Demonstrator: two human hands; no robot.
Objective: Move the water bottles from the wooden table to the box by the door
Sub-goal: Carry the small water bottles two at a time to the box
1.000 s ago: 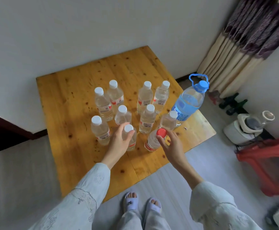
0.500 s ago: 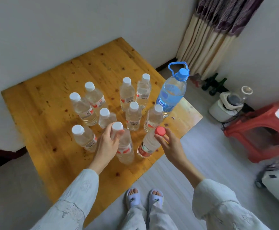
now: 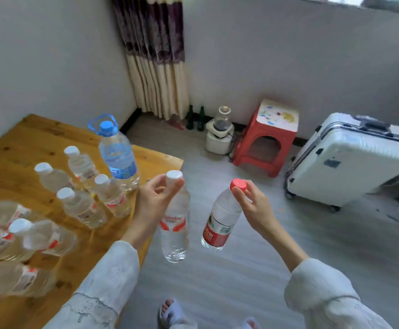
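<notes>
Soft, even daylight fills the room — no hard shadows anywhere, only faint dull patches on the grey floor (image 3: 241,281). The wooden table (image 3: 15,148) glows warm and saturated. The whole frame is slightly smeared: the white-capped bottles (image 3: 27,238) at the left edge blur into streaks, and the suitcase (image 3: 350,157) looks soft. Wide-angle bending tilts the walls and the curtain (image 3: 155,55) — the corners stretch most. The two held bottles near the centre are sharpest, their labels still barely readable.
</notes>
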